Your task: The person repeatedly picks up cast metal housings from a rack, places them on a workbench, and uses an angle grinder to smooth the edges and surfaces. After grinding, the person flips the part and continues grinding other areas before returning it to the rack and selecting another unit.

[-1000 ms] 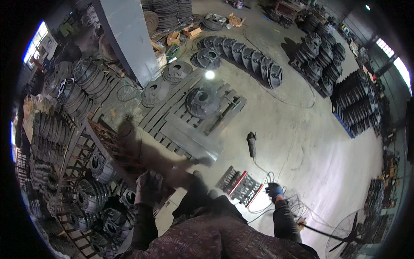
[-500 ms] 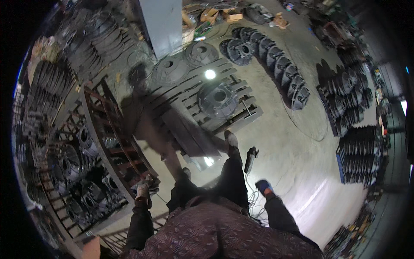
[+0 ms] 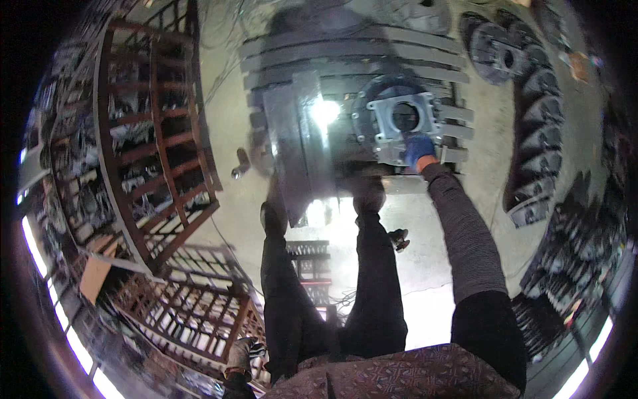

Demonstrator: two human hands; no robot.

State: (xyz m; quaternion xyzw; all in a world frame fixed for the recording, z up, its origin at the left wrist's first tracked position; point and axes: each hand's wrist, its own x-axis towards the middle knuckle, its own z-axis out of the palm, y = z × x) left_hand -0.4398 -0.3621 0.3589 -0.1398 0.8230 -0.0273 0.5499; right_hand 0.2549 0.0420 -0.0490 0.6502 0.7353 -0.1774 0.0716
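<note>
I see my right hand (image 3: 417, 149), in a blue glove, closed on the near edge of a square grey metal casting (image 3: 405, 123) lying on a round disc (image 3: 372, 106) atop the pallet (image 3: 345, 53). My left hand (image 3: 240, 356) hangs low beside the red rack (image 3: 159, 126); its grip I cannot tell.

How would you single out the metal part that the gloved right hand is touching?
Start at the grey slatted wooden pallet ahead of the person's feet. On its right half a dark round metal disc lies flat, and on it sits the pale grey square metal flange with a round bore, touched by the blue-gloved right hand. It alone is square and pale.
</note>
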